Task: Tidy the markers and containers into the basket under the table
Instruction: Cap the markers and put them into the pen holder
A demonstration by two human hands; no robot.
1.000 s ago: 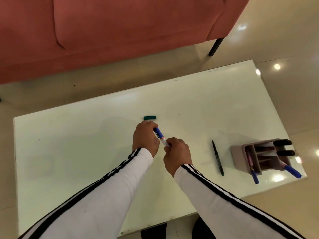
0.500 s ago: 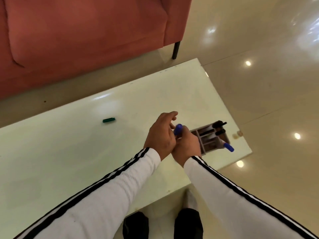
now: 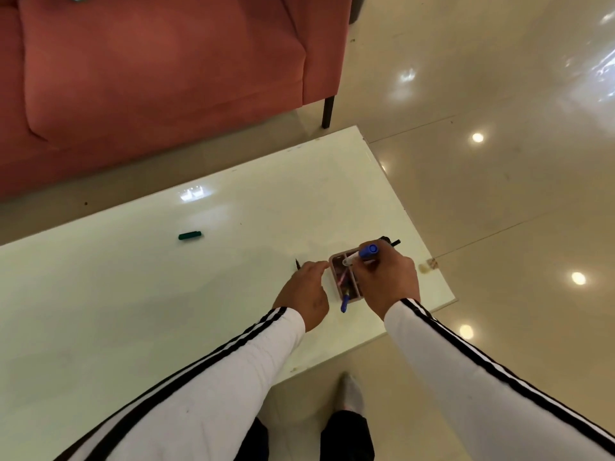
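My right hand [image 3: 386,281] grips a blue-capped marker [image 3: 362,253], cap end up, right above the pink pen holder [image 3: 336,261]. The holder lies on the white table [image 3: 166,311] near its right end, with several markers inside; one blue cap [image 3: 344,304] pokes out toward me and black tips [image 3: 395,242] show at its far side. My left hand [image 3: 304,292] hovers just left of the holder, fingers loosely extended and holding nothing. A black pen [image 3: 297,263] lies partly hidden behind that hand. A green marker cap [image 3: 189,235] rests further left. No basket is visible.
A red sofa [image 3: 159,81] stands beyond the table, one dark leg [image 3: 327,111] near the table's far right corner. Glossy tiled floor [image 3: 499,194] surrounds the table. My legs and a foot [image 3: 349,390] show below the table's near edge.
Both hands travelled right across the table from near the green cap to the pen holder. The left hand let go of the blue marker; the right hand carries it alone above the holder.
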